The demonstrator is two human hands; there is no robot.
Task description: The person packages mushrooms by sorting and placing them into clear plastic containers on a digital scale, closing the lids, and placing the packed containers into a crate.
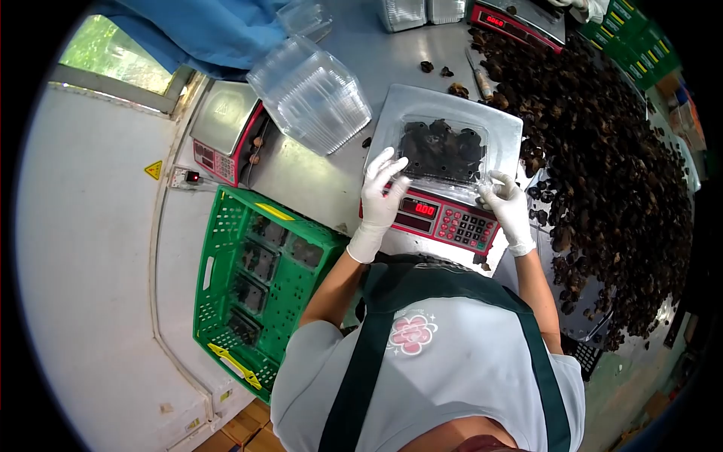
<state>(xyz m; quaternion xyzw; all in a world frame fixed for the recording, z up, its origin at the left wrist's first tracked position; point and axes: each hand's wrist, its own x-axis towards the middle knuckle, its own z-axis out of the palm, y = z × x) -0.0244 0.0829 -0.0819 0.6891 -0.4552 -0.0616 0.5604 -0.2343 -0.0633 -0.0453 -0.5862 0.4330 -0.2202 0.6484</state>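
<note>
A clear plastic box of dark, fungus-like pieces (440,153) rests on the metal plate (503,126) of a red scale whose display (422,208) reads 0.00. My left hand (382,197), in a white glove, is at the box's lower left corner, fingers apart. My right hand (509,207), gloved too, is at the lower right corner with its fingers bent together; whether they pinch the box's edge is too small to tell.
A large heap of dark pieces (602,203) spreads on the right. Stacked clear boxes (312,94) stand at the upper left, near a second scale (224,124). A green crate (290,301) holds filled boxes. A co-worker's gloved hand (576,4) shows at the top.
</note>
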